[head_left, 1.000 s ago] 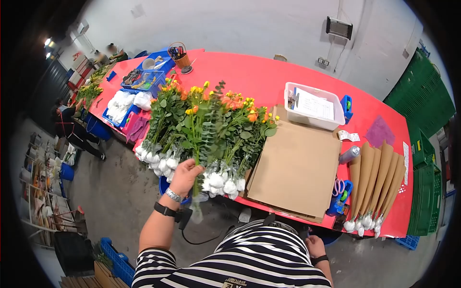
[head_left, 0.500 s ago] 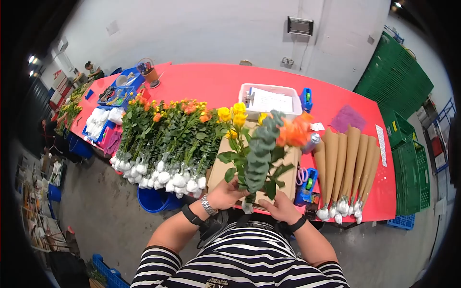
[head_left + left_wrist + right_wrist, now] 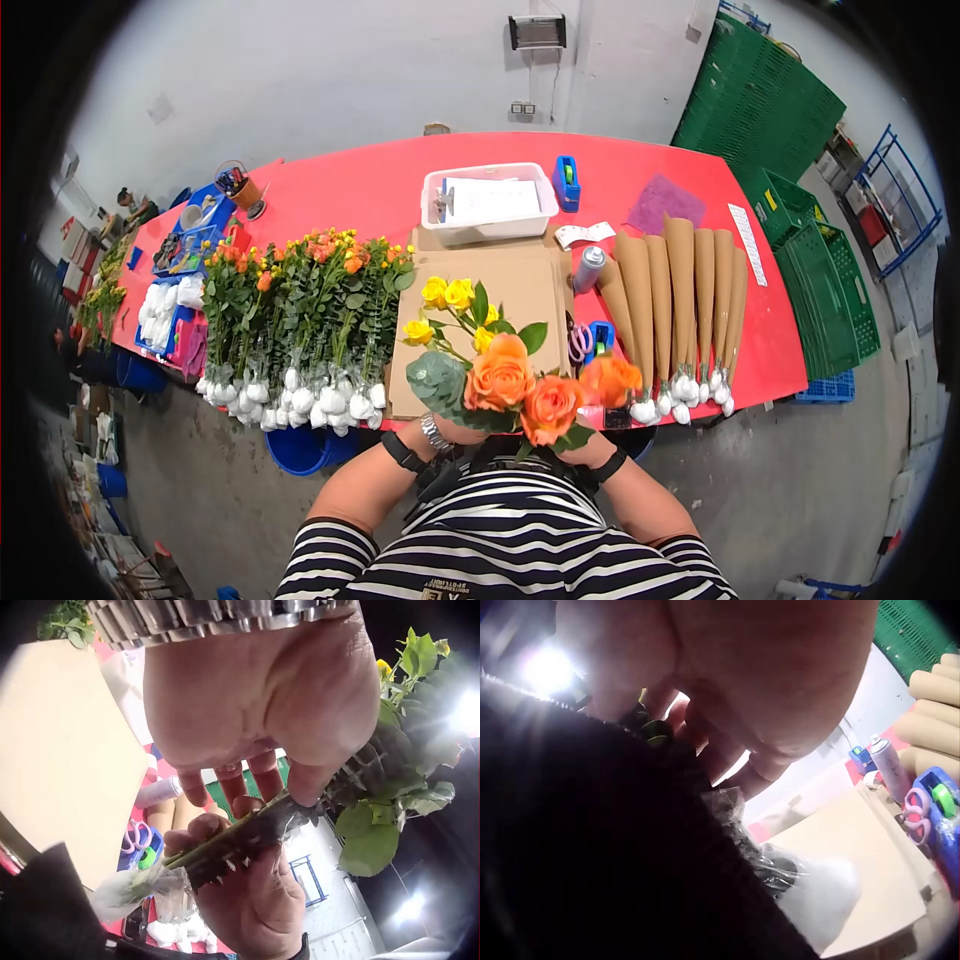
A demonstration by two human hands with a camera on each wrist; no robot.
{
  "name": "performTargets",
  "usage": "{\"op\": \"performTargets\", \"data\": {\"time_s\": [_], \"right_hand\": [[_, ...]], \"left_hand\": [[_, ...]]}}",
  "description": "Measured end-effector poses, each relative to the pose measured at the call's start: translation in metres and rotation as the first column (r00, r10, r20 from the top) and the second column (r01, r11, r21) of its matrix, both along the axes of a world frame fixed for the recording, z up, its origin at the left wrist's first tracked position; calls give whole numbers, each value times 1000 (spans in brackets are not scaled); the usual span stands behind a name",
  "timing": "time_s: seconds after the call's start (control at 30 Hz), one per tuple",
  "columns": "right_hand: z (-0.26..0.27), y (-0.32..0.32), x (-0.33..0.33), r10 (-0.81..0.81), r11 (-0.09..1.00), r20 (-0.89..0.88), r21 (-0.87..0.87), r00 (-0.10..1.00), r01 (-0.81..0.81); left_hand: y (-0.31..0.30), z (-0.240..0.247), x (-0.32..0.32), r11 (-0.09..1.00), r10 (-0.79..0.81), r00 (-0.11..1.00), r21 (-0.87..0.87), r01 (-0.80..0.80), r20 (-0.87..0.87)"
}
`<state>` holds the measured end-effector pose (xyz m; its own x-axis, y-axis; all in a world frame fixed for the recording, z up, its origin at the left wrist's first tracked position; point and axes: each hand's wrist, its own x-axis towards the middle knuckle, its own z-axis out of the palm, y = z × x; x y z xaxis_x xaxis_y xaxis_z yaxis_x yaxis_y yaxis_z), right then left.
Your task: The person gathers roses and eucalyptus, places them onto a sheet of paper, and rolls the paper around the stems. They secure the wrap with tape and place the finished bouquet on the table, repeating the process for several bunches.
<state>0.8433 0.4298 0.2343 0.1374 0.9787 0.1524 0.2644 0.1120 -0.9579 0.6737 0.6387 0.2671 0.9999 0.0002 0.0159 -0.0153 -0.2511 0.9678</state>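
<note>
Close to my body, both hands hold a small bouquet of orange roses [image 3: 500, 373], yellow roses [image 3: 458, 294] and eucalyptus [image 3: 437, 385]. My left hand [image 3: 262, 697] pinches the stems [image 3: 240, 840] from above, thumb against them below the leaves. Lower on the same stems, my right hand [image 3: 255, 900] curls its fingers around them. A white wad under clear plastic [image 3: 821, 896] covers the stem ends. In the head view the blooms hide most of both hands. Beneath the bouquet lies a stack of brown cardboard sheets [image 3: 490, 270].
Bouquets with white-wrapped ends [image 3: 310, 300] lie in a row at left. At right are brown paper cones [image 3: 680, 290], a spray can [image 3: 588, 270], pink scissors [image 3: 579, 343] and a blue tape dispenser [image 3: 601, 338]. A white bin [image 3: 490, 233] holds a clipboard behind the cardboard.
The left hand has brought the bouquet from the row at left to in front of my body. My right hand has risen from my side and taken hold, and the blooms now tip toward me.
</note>
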Motion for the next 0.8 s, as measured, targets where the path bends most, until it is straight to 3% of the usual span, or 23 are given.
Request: {"op": "performTargets", "data": {"time_s": [0.03,0.07,0.1,0.13,0.17,0.23,0.27,0.3,0.33,0.37,0.4,0.43,0.5,0.53,0.57,0.6,0.63,0.7,0.73,0.8], "right_hand": [[12,1,-3,-8,999,-213,-50,977,-3],[-70,-17,6,-35,992,-176,-123,984,14],[-64,-11,5,4,998,-205,-58,979,-17],[-67,-11,5,63,991,-473,-73,879,-110],[-70,-10,5,104,978,-702,-57,705,-202],[-45,-13,-11,-108,994,-734,-70,670,83],[-57,-13,-7,38,999,-799,31,600,-23],[-49,-12,-11,23,1000,-799,20,601,-12],[-22,-9,-17,-157,987,-708,-94,689,128],[20,-3,-24,-335,942,-584,-189,739,278],[117,14,-37,-515,713,-27,-569,857,411],[54,11,-47,-352,871,-656,31,668,489],[19,-7,-29,-583,813,-188,-148,791,564],[22,-4,-31,-589,808,-176,-152,788,570],[25,1,-33,-622,782,19,-45,783,622],[28,6,-34,-645,760,210,70,735,647],[25,7,-35,-646,758,221,67,731,649],[15,4,-38,-744,667,118,55,658,743],[20,8,-42,-764,643,141,99,629,759],[24,9,-41,-749,657,219,125,626,743]], "left_hand": [[3,-10,1,982,-81,986,-178,55,-144],[6,-10,2,979,-102,984,-188,73,-145],[9,-9,5,991,-90,993,-110,81,-75],[11,-9,8,996,-80,997,-35,80,0],[13,-8,12,997,-71,994,39,68,79],[18,-8,18,984,-57,970,178,14,238],[21,-7,20,970,-55,948,241,-24,314],[24,-7,22,951,-59,919,303,-68,389],[31,-13,22,972,-65,996,228,49,63],[35,-33,23,974,-77,995,217,60,67],[36,-67,26,906,-72,995,414,93,-65],[36,-95,27,796,-38,981,588,145,-190],[38,-132,22,795,-82,986,587,151,-142],[41,-147,17,787,-113,989,598,149,-98],[45,-153,13,778,-143,988,611,146,-54],[49,-160,6,789,-143,983,585,185,-118],[53,-165,-2,800,-144,972,557,224,-183],[49,-195,-14,507,-148,961,852,-130,234],[53,-178,-18,434,-174,964,894,-110,203],[56,-156,-22,449,-190,967,891,-70,171]]}}
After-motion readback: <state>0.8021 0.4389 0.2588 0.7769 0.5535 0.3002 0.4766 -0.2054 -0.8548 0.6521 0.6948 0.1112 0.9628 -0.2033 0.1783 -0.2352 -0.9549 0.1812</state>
